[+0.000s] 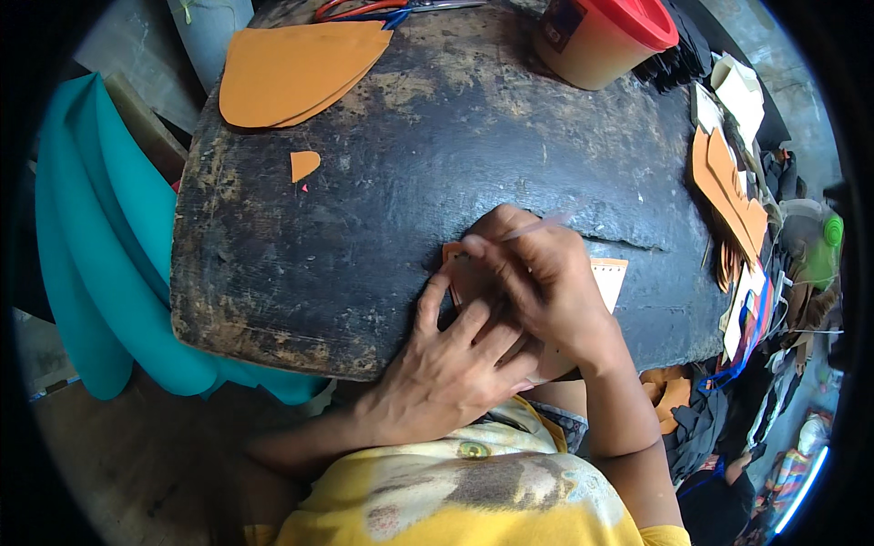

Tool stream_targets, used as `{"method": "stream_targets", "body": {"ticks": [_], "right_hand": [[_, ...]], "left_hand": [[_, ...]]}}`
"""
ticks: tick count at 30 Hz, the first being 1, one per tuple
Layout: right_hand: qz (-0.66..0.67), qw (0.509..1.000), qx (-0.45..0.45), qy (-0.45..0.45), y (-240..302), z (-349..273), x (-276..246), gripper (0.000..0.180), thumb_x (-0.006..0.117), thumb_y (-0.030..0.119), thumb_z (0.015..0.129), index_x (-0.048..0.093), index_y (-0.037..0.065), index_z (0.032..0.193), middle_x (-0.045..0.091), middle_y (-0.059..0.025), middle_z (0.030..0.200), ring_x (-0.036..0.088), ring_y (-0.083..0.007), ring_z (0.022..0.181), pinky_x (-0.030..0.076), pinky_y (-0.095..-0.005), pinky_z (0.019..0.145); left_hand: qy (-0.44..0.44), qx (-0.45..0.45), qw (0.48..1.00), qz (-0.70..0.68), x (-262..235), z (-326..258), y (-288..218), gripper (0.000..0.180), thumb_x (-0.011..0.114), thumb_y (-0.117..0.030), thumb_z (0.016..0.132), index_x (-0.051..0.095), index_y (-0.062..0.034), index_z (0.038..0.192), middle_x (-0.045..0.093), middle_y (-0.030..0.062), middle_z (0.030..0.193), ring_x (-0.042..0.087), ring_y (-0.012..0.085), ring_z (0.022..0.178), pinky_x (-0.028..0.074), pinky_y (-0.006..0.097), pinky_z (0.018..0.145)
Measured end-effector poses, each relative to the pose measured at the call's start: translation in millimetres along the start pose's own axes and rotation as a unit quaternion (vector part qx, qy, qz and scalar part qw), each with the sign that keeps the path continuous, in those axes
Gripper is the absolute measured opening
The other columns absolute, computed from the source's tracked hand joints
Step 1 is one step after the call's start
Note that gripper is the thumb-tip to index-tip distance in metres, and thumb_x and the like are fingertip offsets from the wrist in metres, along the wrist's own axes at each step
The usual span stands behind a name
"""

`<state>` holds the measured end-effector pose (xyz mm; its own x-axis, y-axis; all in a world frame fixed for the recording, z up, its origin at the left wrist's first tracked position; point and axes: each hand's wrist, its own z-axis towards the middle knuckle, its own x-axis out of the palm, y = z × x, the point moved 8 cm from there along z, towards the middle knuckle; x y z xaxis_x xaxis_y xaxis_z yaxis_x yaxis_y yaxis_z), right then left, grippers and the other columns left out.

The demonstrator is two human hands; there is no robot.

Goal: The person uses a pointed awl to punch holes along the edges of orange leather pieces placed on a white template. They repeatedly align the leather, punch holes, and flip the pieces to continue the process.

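My left hand (451, 364) lies flat with spread fingers on a small orange-tan cut piece (608, 278) near the front edge of a dark worn work board (364, 227). Most of that piece is hidden under both hands; only its right end and a sliver at the left show. My right hand (537, 278) crosses over the left and pinches a thin silvery pen-like tool (537, 227), its tip down at the piece's upper left edge.
A stack of orange cut sheets (291, 68) and a small orange scrap (304, 165) lie at the back left. Scissors (364, 9) and a red-lidded tub (601, 36) stand at the back. Orange pieces (728, 196) and clutter crowd the right edge. Teal cloth (109, 246) hangs at left.
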<state>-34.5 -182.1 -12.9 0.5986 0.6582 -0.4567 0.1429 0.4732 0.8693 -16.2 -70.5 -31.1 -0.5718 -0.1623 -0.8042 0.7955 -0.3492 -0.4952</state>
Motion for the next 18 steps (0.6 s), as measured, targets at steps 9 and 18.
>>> {"method": "stream_targets", "body": {"ticks": [9,18], "right_hand": [[-0.007,0.999,-0.029,0.041,0.4,2.2,1.1,0.011,0.067,0.005,0.092,0.058,0.001,0.097,0.062,-0.0174,0.086,0.062,-0.0403,0.078,0.051,-0.0440,0.068],[0.062,0.998,0.029,0.010,-11.6,-4.5,-18.0,0.010,0.061,0.009,0.099,0.060,-0.001,0.101,0.063,-0.0155,0.087,0.067,-0.0298,0.079,0.053,-0.0375,0.070]], "left_hand": [[-0.006,-0.003,1.000,0.016,2.1,3.2,1.9,0.027,0.060,-0.038,0.093,0.070,-0.0214,0.112,0.056,0.0069,0.120,0.049,0.0292,0.117,0.021,0.071,0.113],[0.039,-0.001,0.999,0.035,0.9,5.7,-1.3,0.044,0.075,-0.037,0.082,0.068,-0.0167,0.120,0.051,0.0140,0.133,0.047,0.0325,0.126,0.027,0.068,0.110]]}}
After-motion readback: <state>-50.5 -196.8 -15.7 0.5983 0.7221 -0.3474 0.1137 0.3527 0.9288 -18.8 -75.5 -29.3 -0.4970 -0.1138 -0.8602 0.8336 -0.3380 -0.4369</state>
